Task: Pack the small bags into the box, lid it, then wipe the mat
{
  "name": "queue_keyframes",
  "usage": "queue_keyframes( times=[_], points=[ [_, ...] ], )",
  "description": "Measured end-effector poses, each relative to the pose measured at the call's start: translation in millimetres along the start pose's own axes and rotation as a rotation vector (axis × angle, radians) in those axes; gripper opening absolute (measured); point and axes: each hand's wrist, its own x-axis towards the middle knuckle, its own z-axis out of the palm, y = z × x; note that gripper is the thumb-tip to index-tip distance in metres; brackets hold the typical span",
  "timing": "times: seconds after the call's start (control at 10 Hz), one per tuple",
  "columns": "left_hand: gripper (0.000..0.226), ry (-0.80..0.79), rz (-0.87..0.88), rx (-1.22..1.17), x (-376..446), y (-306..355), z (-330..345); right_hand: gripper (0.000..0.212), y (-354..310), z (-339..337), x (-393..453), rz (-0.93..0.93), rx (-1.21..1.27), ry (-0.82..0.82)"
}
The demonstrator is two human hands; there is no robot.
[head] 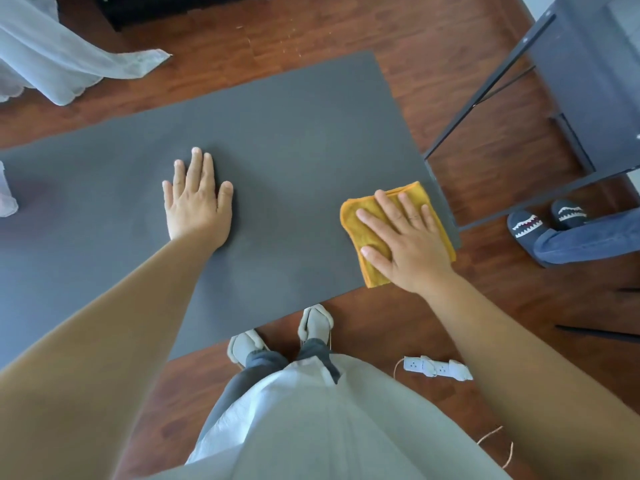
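Note:
A dark grey mat [294, 140] covers the table in front of me. My left hand [197, 199] lies flat on it near the middle, fingers spread, holding nothing. A folded yellow cloth [360, 230] rests at the mat's right edge, near the front corner. My right hand [405, 240] presses flat on top of the cloth with its fingers spread. No box and no small bags show on the mat, apart from a pale, see-through object [6, 192] cut off at the far left edge.
A black metal frame [491, 98] stands to the right of the table. Another person's leg and dark slippers [543, 223] are beside it. A white power strip [436, 368] lies on the wood floor near my feet. Pale fabric [62, 60] hangs at the upper left.

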Motion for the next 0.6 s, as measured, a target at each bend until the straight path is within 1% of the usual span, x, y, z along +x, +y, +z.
queue_keyframes(
  times=[0.1,0.2,0.3,0.4,0.5,0.6],
  points=[
    [0.064,-0.038,0.011,0.029,-23.1,-5.7,1.4,0.063,18.9,-6.2,5.9,0.043,0.003,-0.016],
    [0.065,-0.063,0.026,0.037,-47.6,-13.0,1.6,0.065,23.8,-10.1,10.0,0.071,-0.009,-0.05],
    [0.064,-0.082,0.043,0.019,-67.4,-21.3,0.2,0.066,22.2,-11.6,10.4,0.066,-0.024,-0.083],
    [0.064,-0.092,0.035,0.019,-87.0,-31.2,-0.2,0.068,12.0,-17.4,7.7,0.077,0.002,-0.083],
    [0.063,-0.075,0.015,-0.004,-105.4,-44.4,-0.8,0.065,-8.4,-25.5,3.2,0.06,0.226,0.044],
    [0.064,-0.048,-0.024,-0.008,-122.8,-60.2,-3.6,0.054,-35.0,-34.8,0.5,0.072,0.521,0.172]
  ],
)
